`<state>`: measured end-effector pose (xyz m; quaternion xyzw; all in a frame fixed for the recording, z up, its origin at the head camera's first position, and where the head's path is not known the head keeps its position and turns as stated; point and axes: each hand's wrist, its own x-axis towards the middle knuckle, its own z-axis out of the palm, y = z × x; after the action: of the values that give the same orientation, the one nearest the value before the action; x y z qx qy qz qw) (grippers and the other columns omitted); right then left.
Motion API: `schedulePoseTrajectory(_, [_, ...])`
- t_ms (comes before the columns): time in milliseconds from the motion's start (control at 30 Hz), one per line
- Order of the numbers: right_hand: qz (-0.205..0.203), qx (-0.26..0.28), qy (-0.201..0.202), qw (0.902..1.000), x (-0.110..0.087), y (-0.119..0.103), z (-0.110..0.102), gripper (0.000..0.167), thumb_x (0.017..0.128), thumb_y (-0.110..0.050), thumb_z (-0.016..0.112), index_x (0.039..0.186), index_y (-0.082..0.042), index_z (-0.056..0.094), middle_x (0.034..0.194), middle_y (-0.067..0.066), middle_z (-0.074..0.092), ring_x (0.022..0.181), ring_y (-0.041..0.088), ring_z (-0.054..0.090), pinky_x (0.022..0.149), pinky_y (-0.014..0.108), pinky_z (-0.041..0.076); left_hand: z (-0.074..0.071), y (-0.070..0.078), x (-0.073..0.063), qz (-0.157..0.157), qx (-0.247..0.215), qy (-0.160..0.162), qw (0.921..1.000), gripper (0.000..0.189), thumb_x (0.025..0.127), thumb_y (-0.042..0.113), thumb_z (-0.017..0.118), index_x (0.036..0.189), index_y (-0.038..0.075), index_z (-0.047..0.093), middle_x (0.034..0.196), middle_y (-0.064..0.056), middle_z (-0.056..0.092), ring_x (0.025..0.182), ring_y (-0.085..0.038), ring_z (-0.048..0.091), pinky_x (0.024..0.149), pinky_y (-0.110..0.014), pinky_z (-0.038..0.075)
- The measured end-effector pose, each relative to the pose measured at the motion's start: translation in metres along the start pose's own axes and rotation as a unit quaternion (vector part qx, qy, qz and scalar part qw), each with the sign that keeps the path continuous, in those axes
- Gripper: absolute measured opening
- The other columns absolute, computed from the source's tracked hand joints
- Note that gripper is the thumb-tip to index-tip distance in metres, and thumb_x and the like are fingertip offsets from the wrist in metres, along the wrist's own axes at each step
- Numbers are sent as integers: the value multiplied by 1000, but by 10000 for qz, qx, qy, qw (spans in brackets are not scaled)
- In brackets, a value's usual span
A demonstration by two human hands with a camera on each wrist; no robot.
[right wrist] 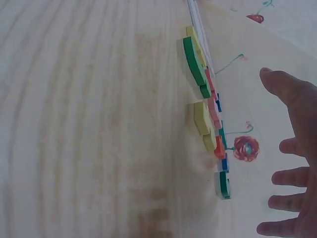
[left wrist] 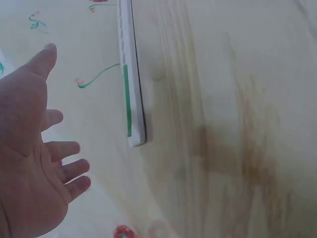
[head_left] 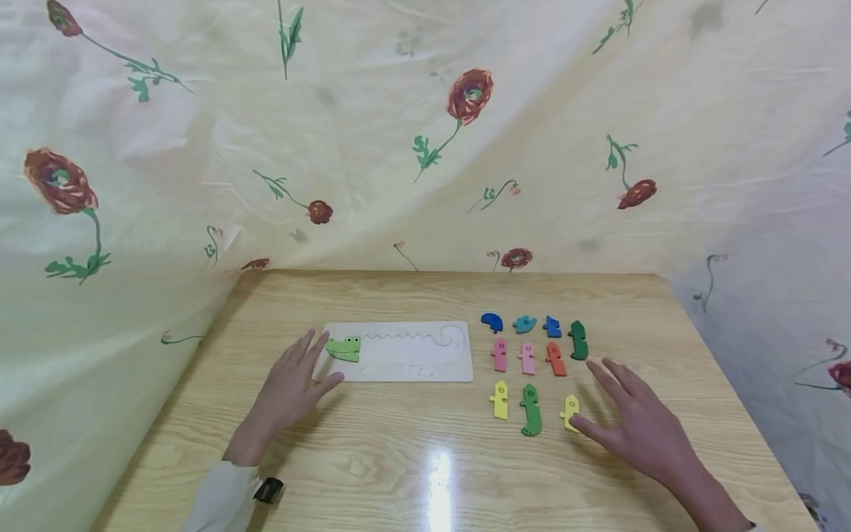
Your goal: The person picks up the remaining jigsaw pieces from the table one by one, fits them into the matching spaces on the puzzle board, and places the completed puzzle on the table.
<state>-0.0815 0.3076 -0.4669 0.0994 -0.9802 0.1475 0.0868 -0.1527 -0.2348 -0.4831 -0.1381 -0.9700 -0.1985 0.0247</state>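
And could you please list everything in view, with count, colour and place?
Tabletop: 1, light wood, lower head view
Floral cloth: count unclear, cream with red flowers, behind and beside tabletop
Puzzle board: 1, white, centre-left of tabletop
Crocodile-head piece: 1, light green, board's left end
Blue pieces: 2, blue, back row
Teal piece: 1, teal, between blue pieces
Pink pieces: 2, pink, middle row
Orange-red piece: 1, orange-red, middle row
Green pieces: 2, green, front row and far right
Yellow pieces: 2, yellow, front row
Sleeve: 1 plainly visible, off-white, left forearm
Black object: 1, black, beside sleeve
Left hand: 1, bare, by board's left end
Right hand: 1, bare, by right-hand yellow piece
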Motion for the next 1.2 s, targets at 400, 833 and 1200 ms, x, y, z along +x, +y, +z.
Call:
schedulePoseTrajectory(400, [285,637,226,9973,-5,6,12,92,74,-53,88,150,-13,52,131,28,56,114,51,54,83,71,46,11,-15,9,-414,-1052,-32,9936,81,99,48,65,161,10,30,158,-30,34,143,-53,31,112,-70,30])
schedulePoseTrajectory(833, [434,987,-77,9941,-3,15,23,88,72,-53,90,143,-11,60,115,12,63,87,23,52,66,35,45,18,-22,15,-495,-1518,-191,9870,77,98,40,69,159,8,35,155,-29,40,141,-54,34,111,-70,30])
schedulePoseTrajectory(1200, [582,1119,-290,9916,-3,16,29,91,72,-60,86,144,-11,60,121,11,63,86,20,52,64,27,45,24,-24,18,-763,-1457,-266,9860,74,96,36,72,157,11,40,153,-30,37,135,-51,35,106,-69,32])
